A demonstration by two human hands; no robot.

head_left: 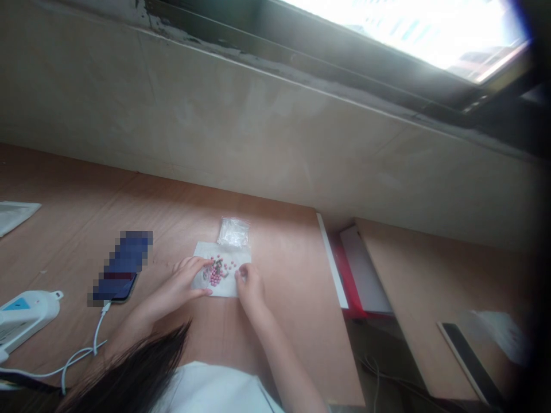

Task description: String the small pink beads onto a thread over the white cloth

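Person: seen from behind the brow, dark hair (142, 367) falls across the lower part of my view, with a white top (215, 390) beside it.
Left hand: this hand (189, 278) lies at the left side of the paper, thumb and forefinger spread well apart, the thumb at the lower edge and the forefinger reaching to the beads.
Right hand: this hand (251, 284) is at the right edge of the paper, fingers curled and tips drawn close together; I cannot tell whether a bead is between them.
Beads: pink beads (216, 277) sit in a loose cluster on the paper between the two hands, a few strays to the upper right, some small darker bits mixed in.
Paper: the white sheet (228, 291) lies flat on the wooden table (284, 252).
Clear bag: a see-through packet (233, 232) lies just beyond the sheet.
Left of the arms: a power strip (34, 315), a white cable (97, 332) and the phone (123, 264) it plugs into.
Right: past a red-edged gap, a second table (413, 281) bears a dark, flat object (469, 355).
Back: a pale wall (258, 126) under a bright window (408, 28).
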